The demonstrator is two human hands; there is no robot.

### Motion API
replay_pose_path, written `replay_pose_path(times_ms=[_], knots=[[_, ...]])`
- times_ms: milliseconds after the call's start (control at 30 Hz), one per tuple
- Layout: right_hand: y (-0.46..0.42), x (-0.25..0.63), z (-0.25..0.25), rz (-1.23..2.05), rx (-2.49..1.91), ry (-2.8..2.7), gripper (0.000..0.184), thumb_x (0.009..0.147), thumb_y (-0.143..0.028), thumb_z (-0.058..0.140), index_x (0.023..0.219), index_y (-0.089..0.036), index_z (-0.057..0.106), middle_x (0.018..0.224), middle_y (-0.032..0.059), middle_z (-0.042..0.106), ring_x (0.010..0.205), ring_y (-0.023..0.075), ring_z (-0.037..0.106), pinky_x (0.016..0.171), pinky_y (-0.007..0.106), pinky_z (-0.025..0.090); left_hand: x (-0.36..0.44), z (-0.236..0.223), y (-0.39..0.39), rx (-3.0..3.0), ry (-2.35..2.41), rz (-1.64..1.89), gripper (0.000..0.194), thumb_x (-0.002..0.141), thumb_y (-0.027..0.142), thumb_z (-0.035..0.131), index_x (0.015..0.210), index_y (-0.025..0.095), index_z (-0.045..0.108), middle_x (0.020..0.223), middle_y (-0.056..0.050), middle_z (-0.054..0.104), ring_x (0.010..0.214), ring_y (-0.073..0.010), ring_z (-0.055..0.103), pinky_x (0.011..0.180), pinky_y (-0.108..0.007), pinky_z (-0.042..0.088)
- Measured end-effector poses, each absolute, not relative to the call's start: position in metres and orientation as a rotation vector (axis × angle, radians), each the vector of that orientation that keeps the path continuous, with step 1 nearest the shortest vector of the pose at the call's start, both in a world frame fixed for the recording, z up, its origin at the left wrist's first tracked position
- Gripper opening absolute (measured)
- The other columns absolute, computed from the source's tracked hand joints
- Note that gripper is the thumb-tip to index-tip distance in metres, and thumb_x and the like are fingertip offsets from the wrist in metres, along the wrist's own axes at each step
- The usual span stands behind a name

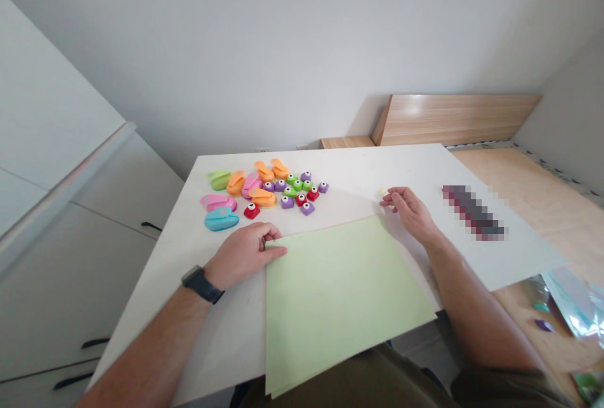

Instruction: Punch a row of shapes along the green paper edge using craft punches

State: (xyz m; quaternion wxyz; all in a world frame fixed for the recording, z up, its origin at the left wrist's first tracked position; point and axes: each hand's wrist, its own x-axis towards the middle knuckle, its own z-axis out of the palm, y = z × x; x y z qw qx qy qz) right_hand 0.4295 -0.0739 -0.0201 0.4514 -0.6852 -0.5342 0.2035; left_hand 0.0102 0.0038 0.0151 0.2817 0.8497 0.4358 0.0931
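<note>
My left hand (243,253) rests on the white table (358,169), fingers curled and loosely closed, with the fingertips pressing down on the near-left corner of a large pale-green sheet of paper (335,288). A dark watch (202,283) sits on that wrist. The sheet lies flat in front of me, turned at a slant, and its near edge hangs over the table's edge toward my lap; a second layer shows along that lower edge, so it may be more than one sheet — I cannot tell for sure.

My right hand (411,210) is just past the sheet's far-right corner, its fingers drawn together in a pinch. A tiny pale-yellow scrap (382,192) sits right at my fingertips; whether I grip it or only touch it, I cannot tell.

Beyond my left hand, well apart from the paper, lies a cluster of colourful plastic paper punches (268,191) — larger teardrop-shaped ones in blue, pink, orange and green on the left, small squarish ones in purple, green and red on the right.

To the right of my right hand, a dark oblong object (473,212) lies on the table, too blurred to identify. A wooden bed frame (453,119) stands behind the table against the wall.
</note>
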Motion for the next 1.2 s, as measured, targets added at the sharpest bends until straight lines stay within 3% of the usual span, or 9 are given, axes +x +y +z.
replay_pose_path(times_ms=[167,433,633,867,1033,1200], knots=[[-0.074,0.433,-0.017,0.347,-1.708,-1.26,0.042,0.096,-0.058,0.043,0.115,-0.023,0.055,0.107,0.0093,0.071,0.099,0.0234,0.068,0.077,0.039,0.054,0.01,0.014,0.004,2.282,1.168,0.247,0.029,0.081,0.049,0.065,0.09,0.022,0.063,0.072,0.002,0.058,0.063,-0.0144,0.051,0.058,-0.027,0.031],[-0.078,0.421,-0.011,0.647,-1.585,-1.301,0.04,0.096,-0.056,0.046,0.12,-0.024,0.053,0.108,0.0083,0.071,0.098,0.0216,0.07,0.075,0.035,0.053,0.01,0.014,0.004,2.283,1.171,0.254,0.026,0.081,0.047,0.065,0.089,0.022,0.063,0.072,0.003,0.057,0.063,-0.0142,0.051,0.058,-0.027,0.032],[-0.075,0.429,-0.015,0.455,-1.624,-1.226,0.042,0.095,-0.058,0.048,0.116,-0.023,0.054,0.109,0.0084,0.07,0.099,0.0217,0.069,0.073,0.034,0.053,0.009,0.01,0.004,2.267,1.156,0.271,0.027,0.081,0.048,0.066,0.088,0.022,0.062,0.072,0.003,0.058,0.063,-0.0141,0.051,0.058,-0.026,0.032],[-0.074,0.43,-0.017,0.526,-1.659,-1.181,0.043,0.095,-0.061,0.045,0.112,-0.023,0.055,0.1,0.0069,0.071,0.085,0.0194,0.071,0.065,0.03,0.052,0.008,0.008,0.005,2.271,1.144,0.293,0.03,0.08,0.051,0.066,0.085,0.021,0.06,0.072,0.003,0.057,0.064,-0.0144,0.051,0.059,-0.026,0.034],[-0.074,0.431,-0.016,0.4,-1.685,-1.149,0.045,0.093,-0.063,0.047,0.108,-0.023,0.056,0.101,0.008,0.072,0.091,0.021,0.07,0.068,0.032,0.053,0.008,0.008,0.005,2.266,1.15,0.295,0.03,0.08,0.05,0.066,0.084,0.022,0.06,0.071,0.003,0.057,0.063,-0.0143,0.052,0.059,-0.027,0.035],[-0.074,0.428,-0.016,0.551,-1.63,-1.205,0.045,0.093,-0.063,0.046,0.112,-0.023,0.055,0.102,0.0078,0.071,0.09,0.0205,0.07,0.067,0.032,0.053,0.008,0.008,0.004,2.267,1.133,0.313,0.029,0.08,0.049,0.066,0.083,0.021,0.059,0.072,0.003,0.059,0.064,-0.0145,0.052,0.059,-0.027,0.035]])
